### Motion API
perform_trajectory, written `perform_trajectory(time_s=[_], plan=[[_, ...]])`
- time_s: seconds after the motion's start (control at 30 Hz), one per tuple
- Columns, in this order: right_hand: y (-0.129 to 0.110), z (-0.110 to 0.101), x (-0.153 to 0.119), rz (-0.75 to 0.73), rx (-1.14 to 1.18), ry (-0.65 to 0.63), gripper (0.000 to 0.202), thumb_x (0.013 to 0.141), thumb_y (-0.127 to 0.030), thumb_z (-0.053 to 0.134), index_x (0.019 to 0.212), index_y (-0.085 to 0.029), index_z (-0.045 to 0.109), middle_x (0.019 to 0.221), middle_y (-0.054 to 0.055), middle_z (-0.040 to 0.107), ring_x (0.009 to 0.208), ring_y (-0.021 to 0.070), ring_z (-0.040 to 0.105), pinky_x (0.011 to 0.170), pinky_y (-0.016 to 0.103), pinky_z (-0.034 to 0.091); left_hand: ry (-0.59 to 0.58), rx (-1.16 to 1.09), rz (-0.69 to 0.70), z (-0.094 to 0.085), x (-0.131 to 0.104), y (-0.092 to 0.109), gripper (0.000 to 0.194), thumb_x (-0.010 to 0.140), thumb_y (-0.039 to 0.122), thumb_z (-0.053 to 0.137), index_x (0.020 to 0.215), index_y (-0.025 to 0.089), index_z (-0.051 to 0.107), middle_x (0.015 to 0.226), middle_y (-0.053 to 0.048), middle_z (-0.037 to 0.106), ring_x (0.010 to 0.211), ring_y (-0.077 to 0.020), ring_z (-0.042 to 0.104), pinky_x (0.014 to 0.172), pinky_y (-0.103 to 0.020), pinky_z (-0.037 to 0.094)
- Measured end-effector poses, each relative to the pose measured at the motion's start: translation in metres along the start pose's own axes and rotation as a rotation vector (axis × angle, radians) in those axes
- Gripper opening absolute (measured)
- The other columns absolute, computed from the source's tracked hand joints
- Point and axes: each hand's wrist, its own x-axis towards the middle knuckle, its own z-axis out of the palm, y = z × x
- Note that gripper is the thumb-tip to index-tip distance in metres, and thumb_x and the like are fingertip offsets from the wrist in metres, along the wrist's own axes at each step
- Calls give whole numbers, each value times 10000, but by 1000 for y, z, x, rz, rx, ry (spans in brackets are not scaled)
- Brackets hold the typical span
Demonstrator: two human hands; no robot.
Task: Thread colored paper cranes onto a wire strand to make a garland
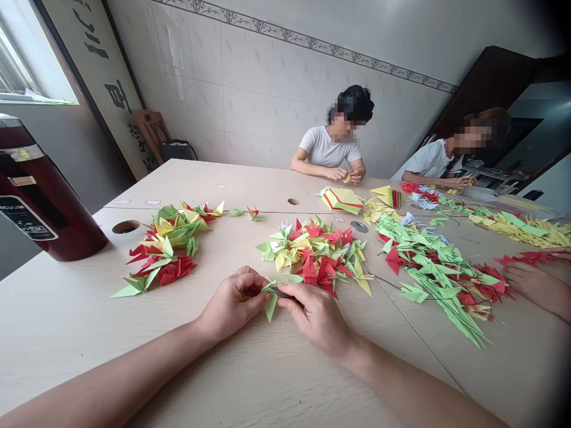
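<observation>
My left hand (234,302) pinches a light green origami crane (270,308) just above the table, one pointed wing hanging down. From the other side my right hand (316,316) grips a dark slim tool (282,292), its tip against the crane; its kind is mostly hidden by my fingers. Right behind both hands lies a loose pile of red, green and yellow paper cranes (314,246). Farther left is a curved heap of more folded cranes (172,244).
A dark red vacuum flask (47,196) stands at the left edge. Strung green and red cranes (428,261) lie to the right, near another person's hand (530,282). Two people sit across the table, near stacked folded paper (343,199). Cable holes (126,227) pierce the tabletop.
</observation>
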Motion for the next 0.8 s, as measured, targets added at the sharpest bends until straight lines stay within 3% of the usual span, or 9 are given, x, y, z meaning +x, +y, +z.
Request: perform_trajectory(time_s=[0.6, 0.8], plan=[[-1, 2, -1, 59, 29, -20, 157, 825, -187, 548, 963, -214, 617, 863, 29, 705, 745, 166, 656, 655, 266, 516, -24, 81, -22, 0, 0, 3, 76, 752, 227, 551, 736, 179, 608, 775, -22, 518, 670, -124, 494, 593, -237, 402], [3, 4, 0, 144, 148, -19, 210, 790, -174, 564, 993, -196, 614, 881, 44, 705, 773, 170, 664, 676, 266, 536, 207, 127, 1, -12, 12, -6, 125, 761, 265, 553, 787, 198, 655, 833, -37, 510, 727, -137, 509, 603, -235, 406]])
